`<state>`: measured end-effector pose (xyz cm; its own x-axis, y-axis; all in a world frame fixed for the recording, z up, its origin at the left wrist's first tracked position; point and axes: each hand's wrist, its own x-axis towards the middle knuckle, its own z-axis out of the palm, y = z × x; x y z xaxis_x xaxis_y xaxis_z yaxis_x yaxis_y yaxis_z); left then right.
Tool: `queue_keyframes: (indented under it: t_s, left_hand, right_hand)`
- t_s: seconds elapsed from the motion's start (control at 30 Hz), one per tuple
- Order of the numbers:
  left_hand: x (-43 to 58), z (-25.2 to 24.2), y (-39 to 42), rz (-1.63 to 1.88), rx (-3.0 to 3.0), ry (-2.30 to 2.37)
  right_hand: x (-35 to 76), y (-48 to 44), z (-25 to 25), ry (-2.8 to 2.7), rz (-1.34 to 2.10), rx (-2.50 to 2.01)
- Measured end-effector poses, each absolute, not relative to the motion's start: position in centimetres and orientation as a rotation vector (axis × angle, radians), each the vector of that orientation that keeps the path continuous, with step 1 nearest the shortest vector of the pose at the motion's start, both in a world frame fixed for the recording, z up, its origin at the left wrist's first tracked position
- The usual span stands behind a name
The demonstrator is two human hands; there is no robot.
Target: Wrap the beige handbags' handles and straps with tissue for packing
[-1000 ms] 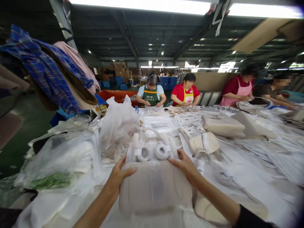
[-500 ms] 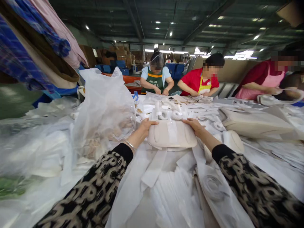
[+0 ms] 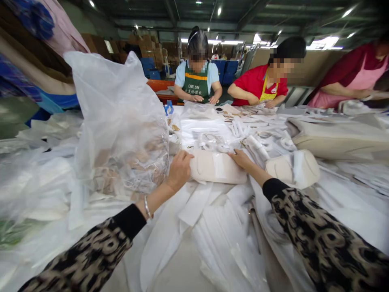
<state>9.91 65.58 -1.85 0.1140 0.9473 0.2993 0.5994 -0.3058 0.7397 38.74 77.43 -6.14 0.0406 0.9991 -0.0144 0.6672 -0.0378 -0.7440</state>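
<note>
A flat cream handbag (image 3: 202, 167) with rounded corners lies in front of me, a clear band across its middle. At its upper left corner, my left hand (image 3: 180, 170) is closed, fingertips pinching the edge. My right hand (image 3: 241, 159) grips the upper right edge, thumb side toward the bag. Just behind the bag is a white wrapped strap coil (image 3: 209, 141). Loose white wrapping sheets (image 3: 219, 239) are spread beneath and in front of the bag.
A large translucent plastic bag (image 3: 118, 121) with tan pieces stands at left. Right of my hand lies another cream bag (image 3: 281, 168), with a beige stack (image 3: 340, 140) beyond. Co-workers sit across the table, one in a green apron (image 3: 197, 85). Clothes (image 3: 65, 36) hang upper left.
The cream handbag has shifted slightly, its right end now a little lower than its left. My left fingers have curled in more tightly. The view has tipped downward and moved closer.
</note>
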Motion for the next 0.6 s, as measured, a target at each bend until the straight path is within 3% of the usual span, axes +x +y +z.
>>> queue_keyframes:
  t_s: [0.1, 0.17, 0.4, 0.6]
  left_hand:
    - [9.8, -2.8, 61.2, 0.596, 2.522, 1.364]
    - [10.5, -4.2, 60.1, 0.399, 2.542, 1.334]
    - [13.1, -6.8, 63.0, 0.414, 2.442, 1.416]
    - [9.3, -3.0, 59.8, 0.379, 2.475, 1.413]
  right_hand:
    - [36.8, 76.1, -5.1, -1.862, 0.512, -1.758]
    - [35.1, 75.0, -4.8, -1.973, 0.365, -1.730]
    - [31.8, 73.8, -6.5, -2.148, 0.117, -1.803]
    - [32.1, 74.0, -7.7, -2.150, 0.104, -1.813]
